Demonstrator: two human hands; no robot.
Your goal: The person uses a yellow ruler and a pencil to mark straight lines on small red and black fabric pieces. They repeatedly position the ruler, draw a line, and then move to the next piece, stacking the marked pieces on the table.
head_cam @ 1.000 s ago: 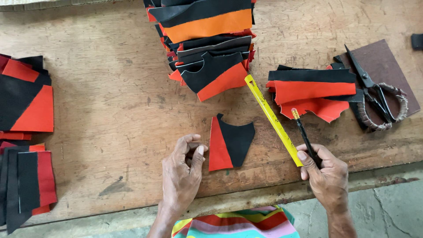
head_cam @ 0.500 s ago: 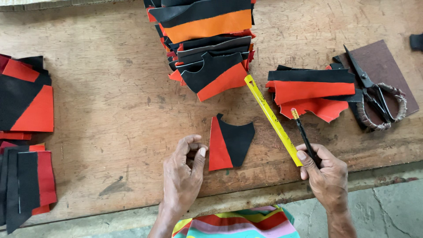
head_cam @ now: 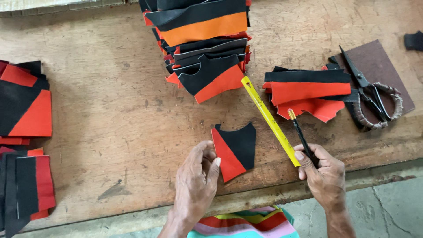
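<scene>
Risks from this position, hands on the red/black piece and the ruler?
1. The left hand touches only the left edge of the small red and black cut piece, so the piece may slide or rotate if marked.
2. The right hand grips both the yellow ruler and a dark pen-like tool, so either may slip.
3. The ruler's far end lies near the tall stack of cut pieces and might nudge its lowest ones.
</scene>
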